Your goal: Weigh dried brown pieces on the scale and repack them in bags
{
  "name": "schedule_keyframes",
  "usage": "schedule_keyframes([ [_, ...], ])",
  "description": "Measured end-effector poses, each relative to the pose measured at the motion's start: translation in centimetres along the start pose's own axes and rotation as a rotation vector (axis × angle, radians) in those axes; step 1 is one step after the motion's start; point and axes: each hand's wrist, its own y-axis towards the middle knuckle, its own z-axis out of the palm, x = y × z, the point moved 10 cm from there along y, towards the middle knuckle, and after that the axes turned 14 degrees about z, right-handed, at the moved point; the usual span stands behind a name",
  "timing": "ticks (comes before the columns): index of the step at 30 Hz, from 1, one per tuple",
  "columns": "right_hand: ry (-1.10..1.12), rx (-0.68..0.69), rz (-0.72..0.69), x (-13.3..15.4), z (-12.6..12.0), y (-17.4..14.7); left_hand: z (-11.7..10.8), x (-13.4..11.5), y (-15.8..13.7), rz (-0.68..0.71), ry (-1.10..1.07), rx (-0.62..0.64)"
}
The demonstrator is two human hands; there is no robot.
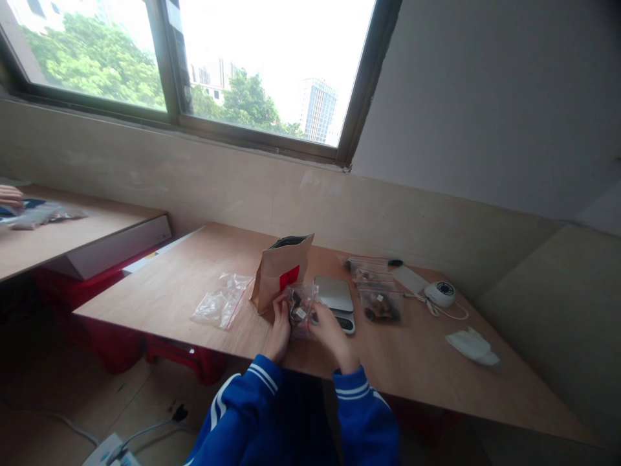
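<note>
Between my two hands I hold a clear zip bag point(299, 309) with dark pieces and a small white label inside. My left hand point(278, 329) grips its left side, and my right hand point(330, 329) pinches the red-striped right edge. Just behind the zip bag stands a brown paper pouch point(272, 278), upright with its top open and a red square on its front. Beside my right hand lies a small kitchen scale point(334, 294) with a silver plate, its front partly covered by that hand. What the dark pieces are, I cannot make out.
Clear empty-looking bags point(220, 304) lie left of the pouch. Right of the scale are filled zip bags point(381, 304), a dark pen point(395, 263), a white dome camera point(440, 294) with cable and a crumpled white tissue point(471, 346). Another person's hand point(10, 196) shows at the left table.
</note>
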Motion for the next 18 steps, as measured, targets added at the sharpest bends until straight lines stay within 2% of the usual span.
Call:
schedule_keyframes([
  [9, -0.151, -0.082, -0.051, 1.7, 0.3, -0.3, -0.8, 3.3, 0.5, -0.062, -0.145, -0.045],
  [18, -0.223, -0.148, -0.056, 3.2, -1.5, -1.5, -0.7, 4.3, 0.9, -0.096, -0.177, -0.045],
])
